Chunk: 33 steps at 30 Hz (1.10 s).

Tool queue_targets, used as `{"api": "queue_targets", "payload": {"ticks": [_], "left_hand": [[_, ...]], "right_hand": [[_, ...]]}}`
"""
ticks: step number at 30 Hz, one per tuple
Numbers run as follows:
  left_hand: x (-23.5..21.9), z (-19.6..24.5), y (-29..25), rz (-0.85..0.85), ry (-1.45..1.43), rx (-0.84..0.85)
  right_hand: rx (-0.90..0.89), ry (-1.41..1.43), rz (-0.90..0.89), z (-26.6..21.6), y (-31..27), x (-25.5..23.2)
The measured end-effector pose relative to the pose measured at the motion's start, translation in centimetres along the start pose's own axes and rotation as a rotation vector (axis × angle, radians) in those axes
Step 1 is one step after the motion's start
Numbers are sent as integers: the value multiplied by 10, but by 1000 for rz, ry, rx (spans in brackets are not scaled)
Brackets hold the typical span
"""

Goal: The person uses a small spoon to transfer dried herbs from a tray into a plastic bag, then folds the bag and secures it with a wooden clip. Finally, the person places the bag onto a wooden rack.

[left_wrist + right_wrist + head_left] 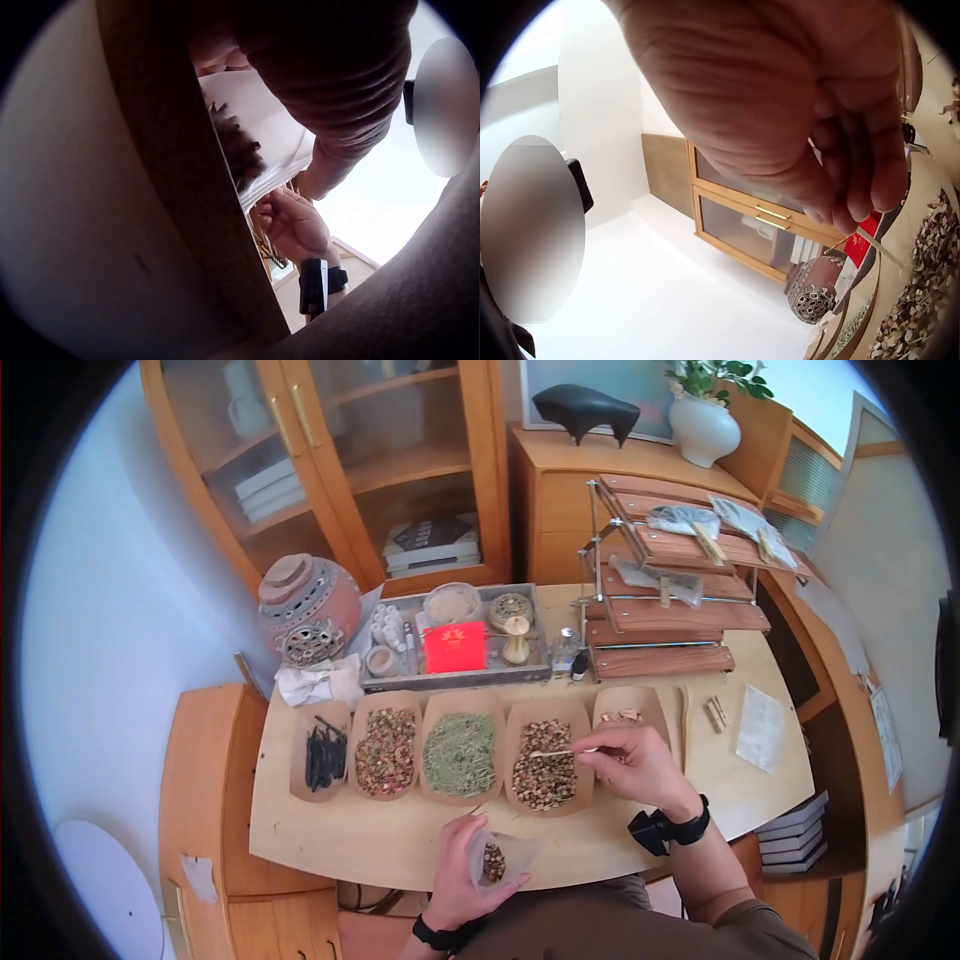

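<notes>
A pale wooden table (330,845), its front edge curved, carries a slatted dark-wood rack (660,660) at the back right and, left of it, a grey tray (440,682) with a bright red packet (455,647) among small pots. A round reddish jar (310,600) with openwork sides stands beside the tray. Nearer the person, five brown paper boats (582,790) run in a row: black stick-like pieces, then pink-flecked petals and buds, fine green shreds, chunky brown bits, and pale chips in the last, partly behind the right hand (640,765). That hand is closed at the tips, thumb and fingers pinching the end of a slim, light-coloured scoop (555,753), which reaches leftward from the pinch, its small head over the brown bits. Below, the left hand (460,875) curves round a translucent pouch (520,852), thumb on the near side and fingers on the far side, holding its mouth spread; the pouch lies within that grip, in front of the table's edge, with a small clump of brown pieces (493,863) inside.
</notes>
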<state>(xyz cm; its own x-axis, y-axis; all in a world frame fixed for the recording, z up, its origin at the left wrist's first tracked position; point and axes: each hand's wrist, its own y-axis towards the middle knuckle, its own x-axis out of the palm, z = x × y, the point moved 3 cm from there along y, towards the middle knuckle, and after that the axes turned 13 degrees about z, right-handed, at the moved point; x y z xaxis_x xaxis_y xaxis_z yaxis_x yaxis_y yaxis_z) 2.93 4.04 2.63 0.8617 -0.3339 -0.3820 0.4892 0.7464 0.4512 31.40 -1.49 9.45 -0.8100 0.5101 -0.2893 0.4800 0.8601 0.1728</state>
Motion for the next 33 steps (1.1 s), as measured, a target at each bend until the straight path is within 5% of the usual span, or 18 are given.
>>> {"api": "queue_targets", "payload": {"ticks": [4,14,29,33], "left_hand": [[2,-4,-1,-9,-41,-16],[0,-5,2,-68,1,8],[-3,-5,2,-35,-19,-22],[-3,-4,3,-30,-16,-7]], "right_hand": [[-226,-147,55,3,5,-3],[-17,-115,379,30,18,-22],[406,201,197,38,17,4],[354,203,237,47,16,-1]]}}
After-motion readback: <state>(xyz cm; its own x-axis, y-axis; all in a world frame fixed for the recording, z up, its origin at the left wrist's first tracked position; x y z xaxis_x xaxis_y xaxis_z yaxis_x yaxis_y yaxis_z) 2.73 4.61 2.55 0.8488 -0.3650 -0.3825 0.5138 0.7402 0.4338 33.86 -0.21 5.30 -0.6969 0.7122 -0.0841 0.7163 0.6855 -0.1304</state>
